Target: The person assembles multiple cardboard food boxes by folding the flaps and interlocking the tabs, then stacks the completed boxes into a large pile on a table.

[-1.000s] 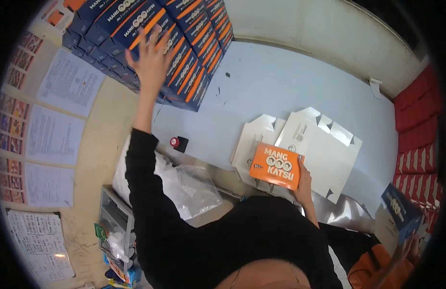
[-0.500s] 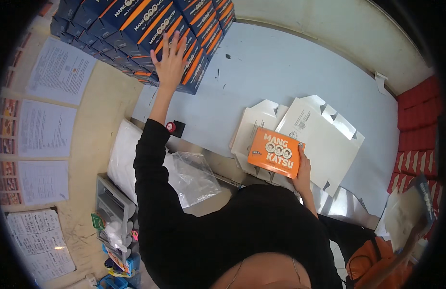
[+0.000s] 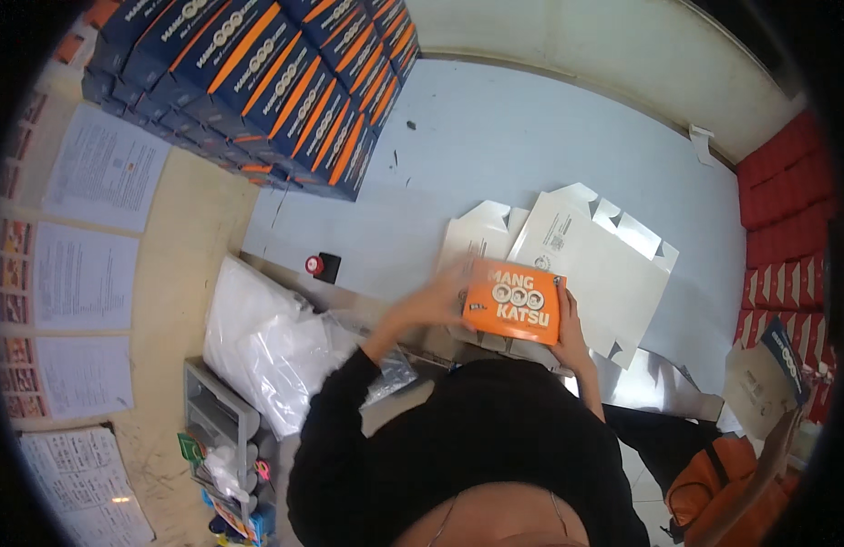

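An orange box (image 3: 513,301) with pale lettering and three round faces is in front of my body, over the near edge of the table. My right hand (image 3: 572,330) grips its right side, fingers behind and along the edge. At the box's left end is my left hand (image 3: 433,299), its fingers smeared by motion; whether they grip the box I cannot tell. Beneath and beyond the box lie flat, unfolded white cartons (image 3: 613,273) with die-cut flaps, partly hidden by it.
Folded navy-and-orange boxes (image 3: 285,91) are stacked high at the far left. A red-topped stamp (image 3: 314,264) sits by the near edge of the table (image 3: 495,118). Clear plastic bags (image 3: 276,356) lie at left, above a grey rack (image 3: 212,401). Red boxes (image 3: 782,228) are piled at right.
My left hand has come away from the stacked navy boxes, back and to the right, to the orange box's left end. My right hand still holds the box.
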Motion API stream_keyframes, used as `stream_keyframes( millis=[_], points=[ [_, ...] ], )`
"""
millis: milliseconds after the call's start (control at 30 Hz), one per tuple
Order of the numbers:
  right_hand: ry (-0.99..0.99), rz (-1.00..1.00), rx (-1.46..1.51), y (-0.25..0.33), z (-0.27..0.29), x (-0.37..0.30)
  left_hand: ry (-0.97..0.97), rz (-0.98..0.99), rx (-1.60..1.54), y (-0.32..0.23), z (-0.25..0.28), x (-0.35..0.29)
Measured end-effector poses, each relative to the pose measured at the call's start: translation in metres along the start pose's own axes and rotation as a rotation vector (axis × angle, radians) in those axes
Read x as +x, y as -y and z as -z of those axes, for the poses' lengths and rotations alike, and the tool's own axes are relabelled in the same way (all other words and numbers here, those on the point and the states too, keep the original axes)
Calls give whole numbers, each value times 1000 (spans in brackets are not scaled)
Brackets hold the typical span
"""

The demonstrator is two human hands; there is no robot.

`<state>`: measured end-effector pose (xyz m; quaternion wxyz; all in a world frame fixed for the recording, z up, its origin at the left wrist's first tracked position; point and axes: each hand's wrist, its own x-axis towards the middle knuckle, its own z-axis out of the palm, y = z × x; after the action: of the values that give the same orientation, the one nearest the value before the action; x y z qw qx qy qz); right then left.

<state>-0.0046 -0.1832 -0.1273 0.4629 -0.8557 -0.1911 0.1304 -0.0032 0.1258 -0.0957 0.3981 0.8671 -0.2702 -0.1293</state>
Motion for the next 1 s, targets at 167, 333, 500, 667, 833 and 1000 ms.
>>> stream_keyframes(
  millis=[167, 333, 500, 667, 833, 1000],
  points=[
    [159, 83, 161, -1, 32, -6, -145, 43, -70, -24, -35, -13],
    [197, 70, -29, -9, 36, 3, -225, -30, 27, 6, -55, -28],
    [123, 161, -191, -6, 35, 0, -321, -116, 144, 8, -63, -22],
    [108, 323, -342, -26, 32, 2, -330, -130, 309, 5, -69, -19],
    [91, 296, -569, -11, 28, -6, -296, -104, 325, 1, -69, -21],
    [-34, 312, -604, -21, 6, -11, -280, -65, 343, 0, -75, -25]
  ],
)
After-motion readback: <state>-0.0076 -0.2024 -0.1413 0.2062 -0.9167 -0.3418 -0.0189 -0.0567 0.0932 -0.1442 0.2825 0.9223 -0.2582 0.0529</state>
